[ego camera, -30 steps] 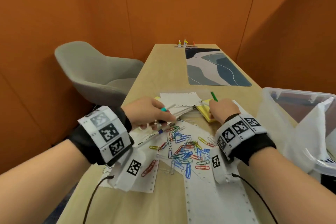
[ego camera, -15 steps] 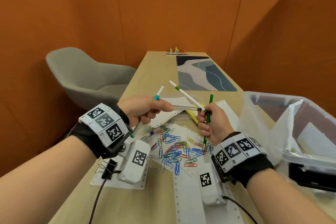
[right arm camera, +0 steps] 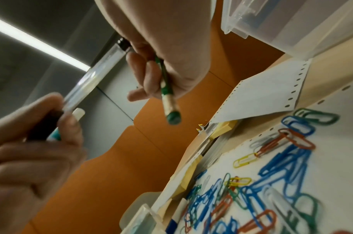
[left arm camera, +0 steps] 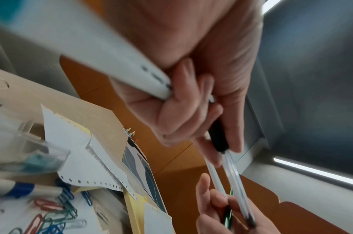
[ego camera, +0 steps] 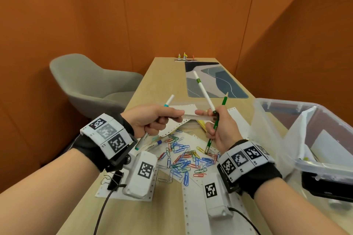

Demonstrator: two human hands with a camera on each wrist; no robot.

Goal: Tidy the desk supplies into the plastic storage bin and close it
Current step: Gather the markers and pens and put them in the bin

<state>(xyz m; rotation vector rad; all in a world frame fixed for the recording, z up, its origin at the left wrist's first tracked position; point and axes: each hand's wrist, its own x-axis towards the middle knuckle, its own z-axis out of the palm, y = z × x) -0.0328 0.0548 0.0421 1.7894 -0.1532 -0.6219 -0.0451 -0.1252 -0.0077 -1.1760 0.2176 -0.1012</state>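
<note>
L hand [ego camera: 152, 120] grips teal marker [ego camera: 169, 101] & clear pen [ego camera: 198, 117]. R hand [ego camera: 221, 129] fingers curled round green pencil [ego camera: 217, 120], white marker [ego camera: 203, 89], pen's other end. Paperclips [ego camera: 183, 160] mid-desk; bin [ego camera: 267, 120] at right edge.

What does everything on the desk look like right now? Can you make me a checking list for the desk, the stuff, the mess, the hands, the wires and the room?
Surface: light wooden desk, partly covered by white perforated printer paper.
Job's things: clear plastic storage bin at the right, open; its lid not identified. Coloured paper clips scattered on the paper.
Clutter: black binder clip, yellow sticky notes.
Grippers: left hand grips a teal-banded white marker; right hand grips a green pencil and a green-banded white marker. Both hold a clear ballpoint pen between them.
Cables: black wrist cable trails off the desk.
Surroundings: orange walls, grey chair, patterned blue-grey desk mat.
</note>
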